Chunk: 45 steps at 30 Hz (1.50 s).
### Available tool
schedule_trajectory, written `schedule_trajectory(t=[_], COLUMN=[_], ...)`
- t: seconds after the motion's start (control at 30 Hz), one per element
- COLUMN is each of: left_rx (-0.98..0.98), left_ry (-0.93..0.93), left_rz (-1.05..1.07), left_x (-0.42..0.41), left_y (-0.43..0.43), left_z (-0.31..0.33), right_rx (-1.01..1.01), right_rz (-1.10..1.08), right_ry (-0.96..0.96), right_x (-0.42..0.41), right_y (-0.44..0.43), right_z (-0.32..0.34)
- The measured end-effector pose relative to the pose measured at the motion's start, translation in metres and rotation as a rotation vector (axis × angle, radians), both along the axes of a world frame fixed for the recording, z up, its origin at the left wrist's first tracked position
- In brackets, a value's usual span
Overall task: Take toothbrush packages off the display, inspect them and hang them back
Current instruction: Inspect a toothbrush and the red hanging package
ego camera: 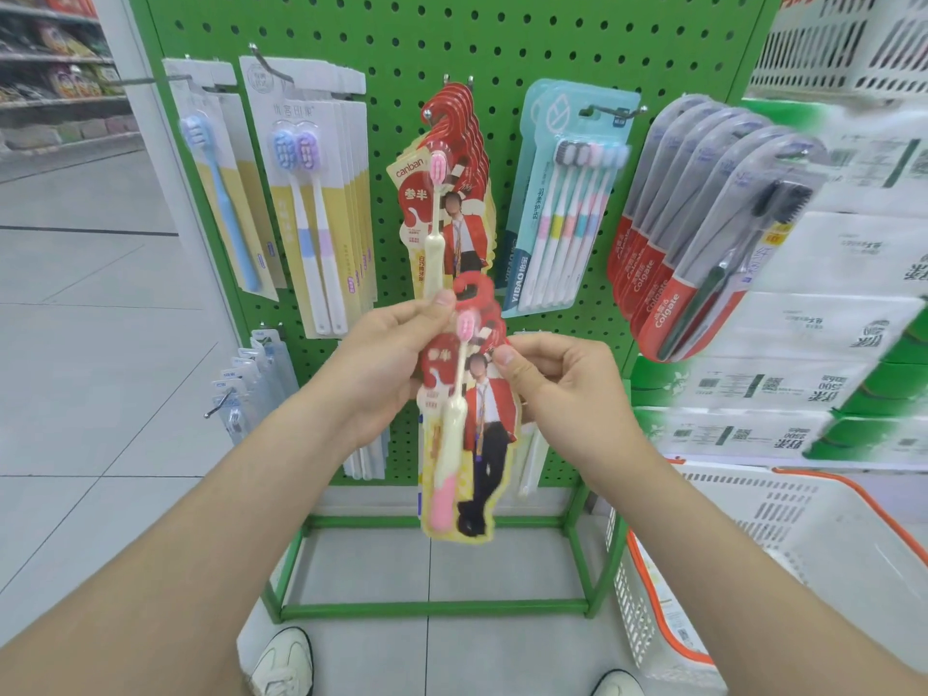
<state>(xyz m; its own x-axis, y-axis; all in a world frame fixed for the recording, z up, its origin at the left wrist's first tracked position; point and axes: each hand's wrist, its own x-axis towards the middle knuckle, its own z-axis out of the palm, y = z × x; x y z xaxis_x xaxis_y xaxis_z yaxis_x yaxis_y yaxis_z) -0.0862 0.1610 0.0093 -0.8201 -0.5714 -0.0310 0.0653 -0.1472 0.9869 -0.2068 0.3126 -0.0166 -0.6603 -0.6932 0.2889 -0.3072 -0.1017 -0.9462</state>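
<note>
Red-and-cream toothbrush package (464,424), die-cut card with a printed figure in a red jacket and a pink-and-cream brush under the blister, is held upright off the hooks in front of the green pegboard (401,47). Left hand (386,374) pinches its upper left edge, thumb on front. Right hand (562,384) pinches the right edge, fingers curled behind. Matching packages (452,193) hang just above.

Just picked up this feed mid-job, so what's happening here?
A person holds one red toothbrush package in both hands, in front of the green pegboard display. The left hand pinches its upper left edge, the right hand its right edge. It is off the display; matching red packages hang just above it. It has not been hung back yet.
</note>
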Motion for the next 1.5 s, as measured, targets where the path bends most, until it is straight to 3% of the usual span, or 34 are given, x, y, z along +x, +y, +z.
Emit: schedule_trajectory(t=[0.13, 0.4, 0.63, 0.87, 1.1, 1.2, 1.3, 1.5], left_rx=[-0.058, 0.034, 0.038, -0.063, -0.155, -0.212, -0.338, -0.521], left_ry=[-0.041, 0.016, 0.059, -0.071, -0.097, -0.086, -0.067, 0.162], left_rz=[-0.021, 0.003, 0.075, -0.139, -0.246, -0.177, -0.025, 0.267], left_x=[0.000, -0.003, -0.002, 0.006, 0.013, 0.011, 0.007, 0.003], left_y=[-0.006, 0.000, -0.001, 0.001, 0.000, 0.002, 0.006, 0.013], left_z=[-0.006, -0.006, -0.003, 0.001, 0.006, 0.005, 0.003, 0.005], right_rx=[-0.089, -0.073, 0.046, -0.126, -0.141, -0.155, -0.156, -0.147], right_rz=[-0.072, -0.027, 0.150, -0.043, -0.123, -0.136, -0.129, -0.099], right_ry=[-0.113, -0.290, -0.236, -0.199, -0.190, -0.127, 0.061, 0.349], right_x=[-0.003, 0.001, 0.002, 0.000, 0.000, 0.002, 0.007, 0.018], right_y=[-0.002, -0.004, 0.006, 0.003, 0.005, 0.005, 0.004, -0.007], right_z=[0.000, 0.004, 0.011, 0.008, 0.009, 0.011, 0.014, 0.016])
